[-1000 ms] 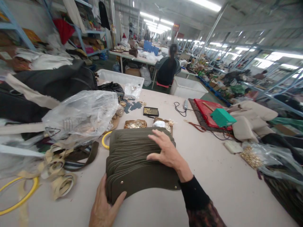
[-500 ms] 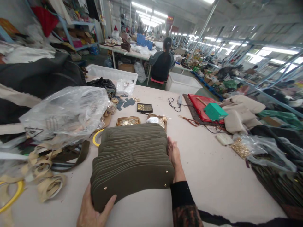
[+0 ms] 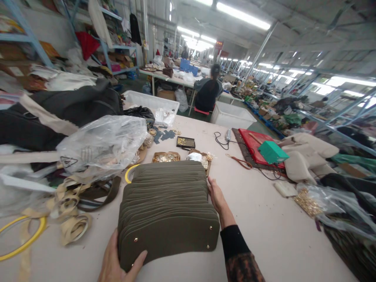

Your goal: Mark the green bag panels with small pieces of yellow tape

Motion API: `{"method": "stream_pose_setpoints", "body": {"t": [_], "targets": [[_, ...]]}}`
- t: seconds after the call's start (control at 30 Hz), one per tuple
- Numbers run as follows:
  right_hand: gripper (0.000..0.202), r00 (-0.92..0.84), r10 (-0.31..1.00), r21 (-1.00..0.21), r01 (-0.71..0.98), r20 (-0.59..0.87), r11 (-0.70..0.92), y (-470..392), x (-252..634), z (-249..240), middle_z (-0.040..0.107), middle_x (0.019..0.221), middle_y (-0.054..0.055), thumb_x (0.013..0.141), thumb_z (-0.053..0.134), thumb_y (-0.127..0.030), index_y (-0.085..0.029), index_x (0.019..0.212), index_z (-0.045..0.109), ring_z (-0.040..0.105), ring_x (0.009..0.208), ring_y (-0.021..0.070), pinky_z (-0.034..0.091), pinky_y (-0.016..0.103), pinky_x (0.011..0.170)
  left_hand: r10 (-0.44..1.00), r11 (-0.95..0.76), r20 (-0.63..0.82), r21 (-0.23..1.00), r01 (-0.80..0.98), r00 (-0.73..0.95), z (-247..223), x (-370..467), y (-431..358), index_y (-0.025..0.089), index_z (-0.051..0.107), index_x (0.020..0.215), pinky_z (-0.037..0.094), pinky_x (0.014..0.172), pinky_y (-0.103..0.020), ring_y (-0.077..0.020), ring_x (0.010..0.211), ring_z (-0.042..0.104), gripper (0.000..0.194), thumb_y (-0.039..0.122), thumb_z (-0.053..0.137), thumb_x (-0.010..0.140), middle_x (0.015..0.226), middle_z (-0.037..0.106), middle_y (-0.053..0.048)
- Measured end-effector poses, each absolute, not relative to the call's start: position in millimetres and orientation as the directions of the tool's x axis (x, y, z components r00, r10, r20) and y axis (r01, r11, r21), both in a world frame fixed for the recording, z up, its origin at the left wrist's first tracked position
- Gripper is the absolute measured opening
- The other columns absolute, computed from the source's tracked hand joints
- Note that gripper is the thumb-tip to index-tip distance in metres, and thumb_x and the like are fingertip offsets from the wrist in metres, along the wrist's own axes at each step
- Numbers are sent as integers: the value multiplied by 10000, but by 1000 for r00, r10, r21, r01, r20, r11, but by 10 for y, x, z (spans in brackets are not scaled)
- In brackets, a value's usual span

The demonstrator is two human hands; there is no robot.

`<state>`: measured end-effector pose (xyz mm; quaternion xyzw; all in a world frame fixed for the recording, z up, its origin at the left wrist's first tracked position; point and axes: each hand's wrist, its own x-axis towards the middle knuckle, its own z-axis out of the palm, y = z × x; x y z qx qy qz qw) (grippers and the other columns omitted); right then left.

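Observation:
A fanned stack of dark olive-green panels (image 3: 167,211), each with a curved lower edge, leans in overlapping layers on the table. Small gold-coloured studs show near both ends of the front panel. My left hand (image 3: 120,256) grips the stack's lower left corner, thumb across the front panel and fingers behind the left edge. Along the right side, my right hand (image 3: 217,197) has its fingers stretched out, their tips by the panels' edges; whether they touch is hard to tell. Behind the stack are boxes of gold-coloured hardware (image 3: 166,157) and a black tray of small gold pieces (image 3: 185,142).
Clear plastic bags (image 3: 102,141), beige strap rolls (image 3: 75,229) and a yellow ring (image 3: 41,231) crowd the left. At right lie a green box (image 3: 272,152) on a red pad (image 3: 249,143) and a bag of gold pieces (image 3: 308,199). A person (image 3: 207,92) sits beyond the table.
The view has shifted, so the surroundings appear further right and lower. My right hand has moved slightly outward from the stack's front right corner. My left hand keeps its grip.

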<state>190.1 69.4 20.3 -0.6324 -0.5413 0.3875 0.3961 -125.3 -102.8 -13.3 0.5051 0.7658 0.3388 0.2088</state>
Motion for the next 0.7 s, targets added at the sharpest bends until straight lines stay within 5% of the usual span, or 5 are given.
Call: {"method": "stream_pose_setpoints", "body": {"t": [0.17,0.27,0.4,0.53,0.7], "targets": [[711,-76,983,-836,540,-165,-99,688,1981,540,557,1356,93,847,430,-676,-185,1355,501,499,1264,259,364,430,1077,918,200,91,733,650,-385,-176,-1264,-1097,159,173,1475,323,1108,-564,-367,1329,385,962,558,611,718,1454,375,-185],[712,62,990,-706,695,-125,-132,903,1839,895,530,1371,147,855,432,-642,-158,1376,472,459,1285,336,302,522,1081,924,168,119,730,663,-364,-185,-1263,-1130,177,159,1478,340,1099,-563,-362,1335,386,927,491,625,741,1468,366,-180],[670,-196,973,-502,834,121,230,1245,1152,1231,467,1429,144,923,345,-588,-127,1404,424,402,1330,289,263,440,1109,929,153,140,697,701,-341,-177,-1257,-1141,177,106,1488,339,1100,-561,-352,1360,354,921,435,625,773,1484,341,-188],[726,-219,967,-276,929,134,248,1410,445,1003,299,1529,151,933,341,-595,-102,1465,301,168,1431,299,53,486,1147,936,131,164,661,739,-312,-165,-1252,-1150,163,67,1495,356,1090,-555,-350,1369,341,912,421,602,803,1496,319,-201],[706,-258,966,-229,941,-14,248,1322,240,482,380,1489,145,945,255,-611,-115,1435,365,260,1395,288,51,495,1138,935,95,202,646,758,-290,-175,-1278,-1258,188,43,1503,373,1081,-545,-348,1368,346,935,401,618,798,1515,295,-187]]}}
